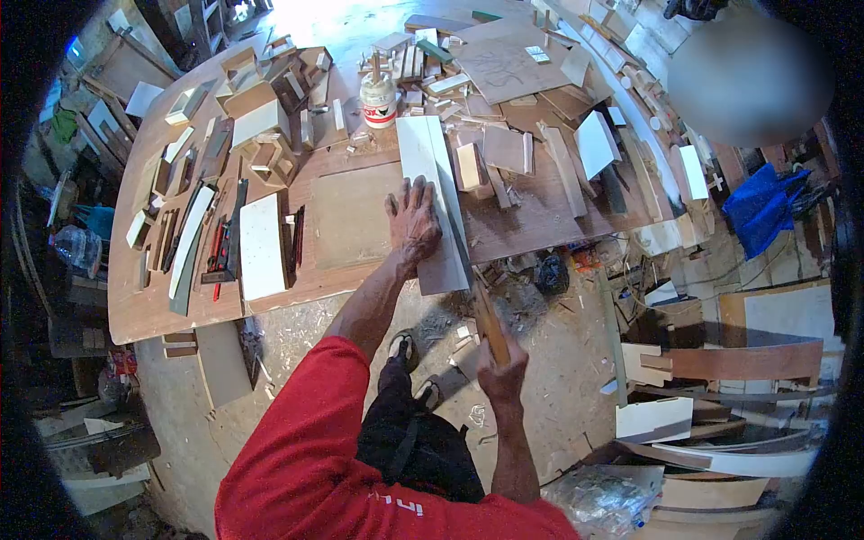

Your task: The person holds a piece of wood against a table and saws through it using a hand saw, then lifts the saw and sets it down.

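A long white board (421,148) lies on the wooden worktable and juts past its front edge. Pressed flat on its left side is my left hand (416,219), fingers spread. My right hand (503,367) is closed around the wooden handle of a saw (487,317), below the table edge. From that handle a narrow dark blade runs up along the board, at a lengthwise line that splits its right strip from the rest. A flat brown panel (346,225) lies just left of my left hand.
A glue tub (378,101) stands beyond the board. Wood blocks and offcuts crowd the worktable (306,310). A white panel (263,247) and a red-and-black cutter (219,247) lie at left. Stacked boards (747,364) and a plastic bag (603,495) are at right.
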Tool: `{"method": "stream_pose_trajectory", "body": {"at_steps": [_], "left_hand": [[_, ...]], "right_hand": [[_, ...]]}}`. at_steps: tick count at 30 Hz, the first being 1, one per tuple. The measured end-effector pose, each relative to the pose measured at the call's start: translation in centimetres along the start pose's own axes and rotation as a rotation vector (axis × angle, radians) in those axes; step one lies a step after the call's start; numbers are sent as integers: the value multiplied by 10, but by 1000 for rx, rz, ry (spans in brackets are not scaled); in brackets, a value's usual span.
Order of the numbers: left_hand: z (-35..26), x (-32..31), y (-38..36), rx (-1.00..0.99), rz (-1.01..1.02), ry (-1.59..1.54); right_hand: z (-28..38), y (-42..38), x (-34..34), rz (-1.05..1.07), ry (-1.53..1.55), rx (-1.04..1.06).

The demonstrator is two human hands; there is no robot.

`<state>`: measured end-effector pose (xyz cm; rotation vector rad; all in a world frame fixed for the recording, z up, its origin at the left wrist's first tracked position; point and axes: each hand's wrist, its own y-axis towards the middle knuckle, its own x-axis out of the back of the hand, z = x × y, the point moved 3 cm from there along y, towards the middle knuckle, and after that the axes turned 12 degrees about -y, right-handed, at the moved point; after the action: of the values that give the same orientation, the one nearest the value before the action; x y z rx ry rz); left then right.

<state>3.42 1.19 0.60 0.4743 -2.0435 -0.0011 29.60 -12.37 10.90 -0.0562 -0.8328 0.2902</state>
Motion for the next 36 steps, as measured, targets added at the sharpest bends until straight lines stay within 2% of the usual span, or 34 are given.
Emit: {"method": "stream_pose_trajectory", "body": {"at_steps": [1,2,5,7,9,11,13,15,17,18,21,22,25,29,30,33,34,35,36], "left_hand": [[2,-2,0,-3,1,5],[4,-4,0,-7,1,2],[4,-6,2,12,-1,-5],[5,-3,0,30,-1,-3],[0,-2,1,13,-15,16],[3,-3,2,6,-10,21],[10,-13,2,8,1,17],[13,-14,5,-17,-25,5],[9,-9,-3,-3,1,21],[3,-4,0,-4,8,37],[13,-15,4,-4,-38,99],[14,-20,0,-3,-28,94],[19,-20,1,11,4,89],[5,-7,0,-7,-7,87],[5,-4,2,8,28,33],[7,-8,3,10,-10,35],[11,-13,0,15,-2,35],[13,-16,0,-3,-25,52],[12,-15,4,-27,-57,70]], "right_hand": [[-1,7,-7,144,-47,-88],[1,1,-5,-32,100,42],[-1,-41,9,-140,72,91],[-7,-46,7,-136,98,63],[0,-23,3,-33,75,5],[4,-19,0,-47,108,-10],[-1,-38,4,-138,39,91],[-4,-49,9,-110,114,44],[-12,-46,7,-198,20,114],[-3,-30,8,-39,50,-9],[-2,-33,5,-13,73,-28],[-6,-46,6,-107,58,44],[-3,-64,19,-118,112,40],[0,-29,8,-34,85,-41],[-12,-38,5,-78,60,43],[-16,-73,15,-104,169,-3],[-11,-70,17,-146,117,31],[-6,-58,16,-144,116,28],[-1,-39,13,-44,90,-64]]}}
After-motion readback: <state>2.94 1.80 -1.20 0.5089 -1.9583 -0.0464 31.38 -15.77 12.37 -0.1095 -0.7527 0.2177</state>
